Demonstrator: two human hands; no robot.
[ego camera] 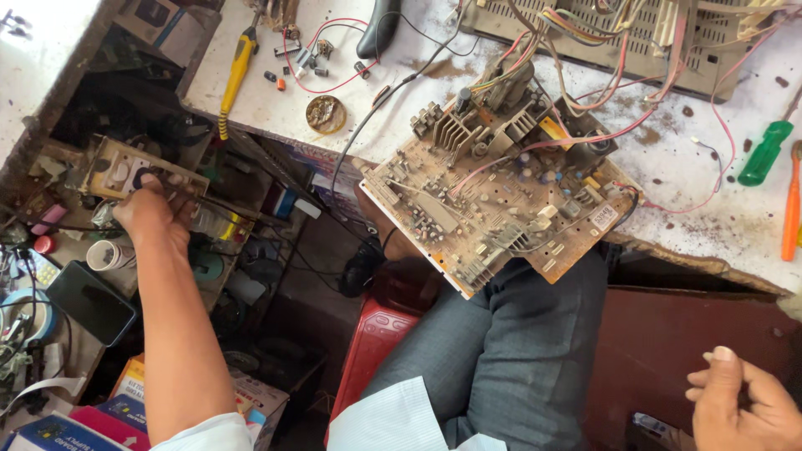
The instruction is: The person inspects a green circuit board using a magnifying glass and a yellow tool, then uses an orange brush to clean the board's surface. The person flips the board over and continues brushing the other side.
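My left hand (153, 210) reaches out to the cluttered shelf at the left and rests its fingers on a tan meter-like device (125, 171) with dials, next to a thin dark probe (225, 207). My right hand (743, 401) hangs at the lower right with fingers loosely curled and nothing visible in it. A large brown circuit board (497, 205) with heat sinks, capacitors and coloured wires lies tilted over the edge of the white workbench (693, 175), above my lap in grey trousers (510, 351).
On the bench lie a yellow screwdriver (236, 71), a green-handled screwdriver (764, 153), an orange tool (790, 209), a round solder tin (325, 114), loose small parts and a grey chassis (618, 33). A dark phone (90, 302), boxes and a red stool (376, 334) sit lower left.
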